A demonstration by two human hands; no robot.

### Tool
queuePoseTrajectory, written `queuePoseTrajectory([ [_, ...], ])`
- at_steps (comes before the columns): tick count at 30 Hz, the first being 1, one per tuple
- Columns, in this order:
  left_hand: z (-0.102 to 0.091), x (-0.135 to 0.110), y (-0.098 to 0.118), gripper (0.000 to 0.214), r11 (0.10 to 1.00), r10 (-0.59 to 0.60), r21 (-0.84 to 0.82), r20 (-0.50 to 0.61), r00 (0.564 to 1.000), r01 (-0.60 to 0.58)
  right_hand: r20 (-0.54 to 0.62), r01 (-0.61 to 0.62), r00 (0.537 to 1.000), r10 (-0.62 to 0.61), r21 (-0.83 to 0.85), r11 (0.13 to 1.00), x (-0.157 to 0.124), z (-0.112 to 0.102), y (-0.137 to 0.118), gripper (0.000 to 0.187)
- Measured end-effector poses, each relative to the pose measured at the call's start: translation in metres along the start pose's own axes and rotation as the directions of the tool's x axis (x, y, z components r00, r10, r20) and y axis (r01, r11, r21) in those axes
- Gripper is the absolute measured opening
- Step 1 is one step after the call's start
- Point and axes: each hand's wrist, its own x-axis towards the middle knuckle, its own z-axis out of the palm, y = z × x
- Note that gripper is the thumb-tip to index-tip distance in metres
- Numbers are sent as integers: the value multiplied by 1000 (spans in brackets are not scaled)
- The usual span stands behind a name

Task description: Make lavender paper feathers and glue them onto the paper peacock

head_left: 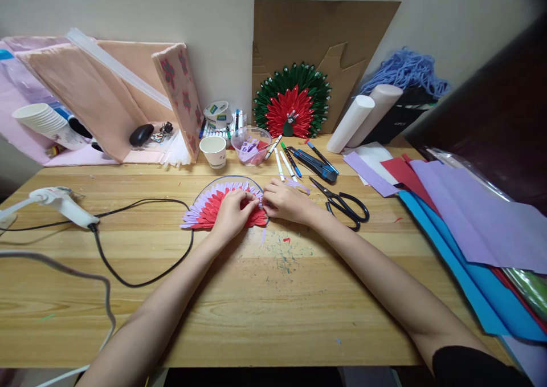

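Note:
A half-round paper fan [209, 207] of red and lilac folded strips lies on the wooden table [256, 296], on a round clear base. My left hand [233, 211] rests on its right part, fingers curled and pressing on the strips. My right hand [285, 202] meets it at the fan's right edge, fingertips pinched on a small lilac strip there. Both hands touch each other over the fan.
Black scissors [344, 204] lie right of my right hand, markers [288, 162] and a cutter behind. A glue gun [62, 202] with black cord lies left. Paper cup [213, 150], bowl of strips [251, 145], finished red-green fan [293, 102], coloured paper sheets [465, 227] at right.

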Motion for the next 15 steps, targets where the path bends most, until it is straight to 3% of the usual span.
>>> queuePoseTrajectory([
  [11, 0, 1, 0, 13, 1000, -3, -2, 4, 1000, 3, 92, 107, 991, -92, -169, 980, 0, -9, -1, 22],
  [15, 0, 1, 0, 13, 1000, -7, -3, 3, 1000, 7, 56, 108, 993, -100, -166, 980, 0, -3, 0, 21],
])
